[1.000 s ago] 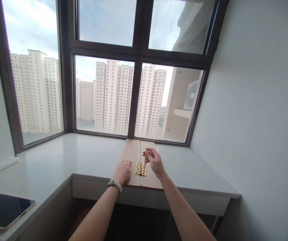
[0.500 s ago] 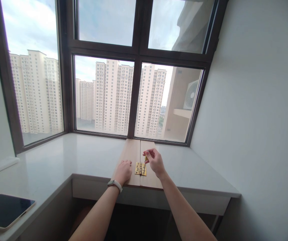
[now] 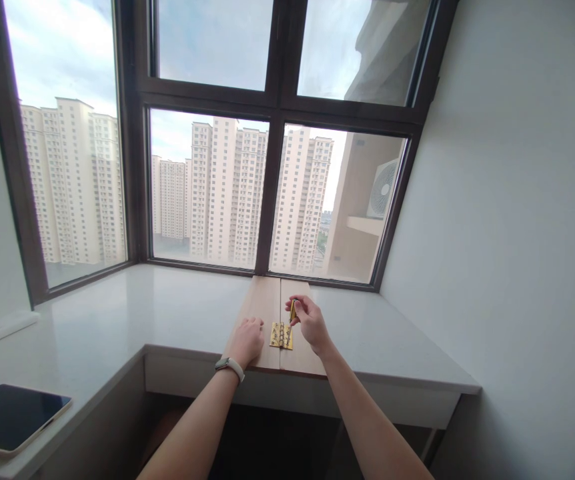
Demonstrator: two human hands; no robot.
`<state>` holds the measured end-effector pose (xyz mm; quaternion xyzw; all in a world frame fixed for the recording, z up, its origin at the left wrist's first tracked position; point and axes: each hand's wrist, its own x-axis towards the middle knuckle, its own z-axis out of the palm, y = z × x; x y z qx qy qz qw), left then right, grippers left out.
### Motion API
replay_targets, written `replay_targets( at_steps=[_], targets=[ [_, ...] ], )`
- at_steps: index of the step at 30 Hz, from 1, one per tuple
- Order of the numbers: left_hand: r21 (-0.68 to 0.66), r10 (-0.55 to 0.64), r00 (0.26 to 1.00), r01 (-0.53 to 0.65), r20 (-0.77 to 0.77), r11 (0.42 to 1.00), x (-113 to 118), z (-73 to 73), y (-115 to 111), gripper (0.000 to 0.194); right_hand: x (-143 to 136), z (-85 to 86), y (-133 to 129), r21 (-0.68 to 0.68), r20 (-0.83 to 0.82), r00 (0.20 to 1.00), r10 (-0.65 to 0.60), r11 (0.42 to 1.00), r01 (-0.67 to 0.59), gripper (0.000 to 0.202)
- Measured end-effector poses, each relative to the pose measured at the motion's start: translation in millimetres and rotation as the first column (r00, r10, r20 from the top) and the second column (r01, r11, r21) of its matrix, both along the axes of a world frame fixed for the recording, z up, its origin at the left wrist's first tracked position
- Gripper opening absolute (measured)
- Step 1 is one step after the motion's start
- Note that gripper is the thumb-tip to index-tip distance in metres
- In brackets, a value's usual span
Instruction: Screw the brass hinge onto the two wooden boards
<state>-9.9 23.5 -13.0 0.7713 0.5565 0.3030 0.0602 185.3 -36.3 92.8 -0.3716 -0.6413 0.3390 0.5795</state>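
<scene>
Head view: two wooden boards (image 3: 262, 300) span the surface (image 3: 192, 300) to its near edge; gold-coloured hinge (image 3: 281, 335) straddles their seam near that edge. Right hand (image 3: 311, 325): fingers clamped on screwdriver (image 3: 293, 312), tip apparently at hinge. Left hand (image 3: 248, 341) rests on boards, fingers unclenched.

The hinge (image 3: 281, 335) is gold, the boards (image 3: 263, 303) pale tan.
</scene>
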Motion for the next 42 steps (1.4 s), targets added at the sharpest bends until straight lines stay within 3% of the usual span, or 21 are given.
replay_targets(
  at_steps=[9, 20, 42],
  targets=[
    [-0.024, 0.060, 0.996, -0.062, -0.072, 0.998, 2, 8.0, -7, 0.036, -3, 1.0, -2, 0.022, -0.013, 0.999, -0.042, 0.999, 0.043, 0.045],
    [-0.121, 0.288, 0.954, -0.297, -0.086, 0.947, 6, 3.5, -2, 0.055, -1, -5.2, 2, 0.028, 0.012, 0.989, -0.144, 0.989, 0.144, 0.049],
    [-0.094, 0.263, 0.963, -0.268, -0.064, 0.959, -1, 9.8, 0, 0.050, 2, -1.3, 1, 0.015, 0.029, 0.995, -0.100, 0.995, 0.100, 0.047]
  ],
)
